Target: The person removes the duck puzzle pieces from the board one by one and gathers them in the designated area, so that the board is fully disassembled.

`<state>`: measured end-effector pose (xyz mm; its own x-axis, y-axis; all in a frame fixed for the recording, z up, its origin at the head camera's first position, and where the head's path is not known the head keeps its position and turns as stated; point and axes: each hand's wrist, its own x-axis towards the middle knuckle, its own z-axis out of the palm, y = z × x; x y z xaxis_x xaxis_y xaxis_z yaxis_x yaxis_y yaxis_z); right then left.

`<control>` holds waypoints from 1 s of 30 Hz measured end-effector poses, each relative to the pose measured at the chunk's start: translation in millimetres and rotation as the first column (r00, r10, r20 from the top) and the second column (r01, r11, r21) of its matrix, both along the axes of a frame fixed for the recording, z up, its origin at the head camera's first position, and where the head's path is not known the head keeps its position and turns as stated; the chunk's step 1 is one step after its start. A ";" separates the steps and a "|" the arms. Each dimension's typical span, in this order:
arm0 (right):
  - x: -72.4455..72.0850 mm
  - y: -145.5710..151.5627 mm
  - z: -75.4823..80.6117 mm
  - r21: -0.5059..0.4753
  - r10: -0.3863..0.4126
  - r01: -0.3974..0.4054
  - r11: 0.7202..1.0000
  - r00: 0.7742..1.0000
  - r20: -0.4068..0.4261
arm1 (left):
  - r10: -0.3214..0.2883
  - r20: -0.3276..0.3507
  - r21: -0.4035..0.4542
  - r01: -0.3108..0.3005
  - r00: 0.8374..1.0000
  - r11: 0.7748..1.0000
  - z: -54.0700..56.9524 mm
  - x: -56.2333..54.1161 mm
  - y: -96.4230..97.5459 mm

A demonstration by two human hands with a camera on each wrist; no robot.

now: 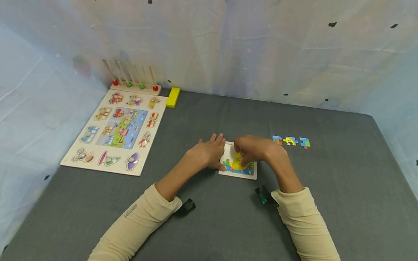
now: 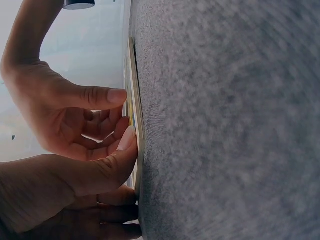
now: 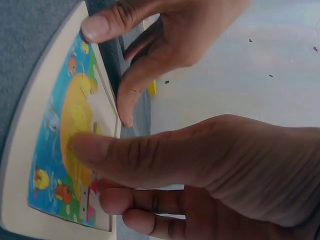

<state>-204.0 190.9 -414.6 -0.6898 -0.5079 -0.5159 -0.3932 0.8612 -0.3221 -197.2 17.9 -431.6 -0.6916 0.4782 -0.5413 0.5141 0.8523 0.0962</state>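
Observation:
A small wooden jigsaw tray (image 1: 237, 176) with a yellow duck on blue water lies on the grey table; part of its bare base shows. My left hand (image 1: 206, 152) rests along its left side, fingers extended, with the thumb (image 3: 97, 27) on a corner of the frame. Over the tray's right half, my right hand (image 1: 254, 147) has its thumb (image 3: 92, 148) on the duck picture. Its curled fingers meet a jigsaw piece (image 3: 91, 212) with a pink patch, which it seems to pinch; the hand partly hides it. To the right lie three loose jigsaw pieces (image 1: 290, 141).
At the left lies a large wooden knob puzzle board (image 1: 114, 168) with vehicle and toy pieces. Behind it stands a peg rack (image 1: 136, 88) with red and green beads, and a yellow block (image 1: 172, 97) sits beside. A pale cloth wall (image 1: 284, 62) closes off the table's back.

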 end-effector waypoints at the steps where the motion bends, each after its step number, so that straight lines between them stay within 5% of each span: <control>1: 0.0 -1.5 0.1 0.011 0.001 -0.001 1.000 1.000 -0.005 | 0.002 -0.001 -0.001 -0.002 1.000 1.000 0.0 -0.2 -0.2; 17: 0.2 -3.6 -1.3 0.051 -0.011 0.012 0.999 1.000 -0.023 | 0.014 0.007 0.000 -0.014 1.000 1.000 -0.2 -0.4 -1.1; 30: -3.1 7.1 0.0 -0.098 0.044 -0.048 0.994 0.998 -0.042 | 0.009 -0.003 0.003 -0.009 1.000 1.000 -1.7 -0.9 0.6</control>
<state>-207.0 198.1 -414.5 -0.6835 -0.5871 -0.4337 -0.4462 0.8063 -0.3884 -198.1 18.5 -433.3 -0.6977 0.4734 -0.5378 0.5063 0.8568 0.0974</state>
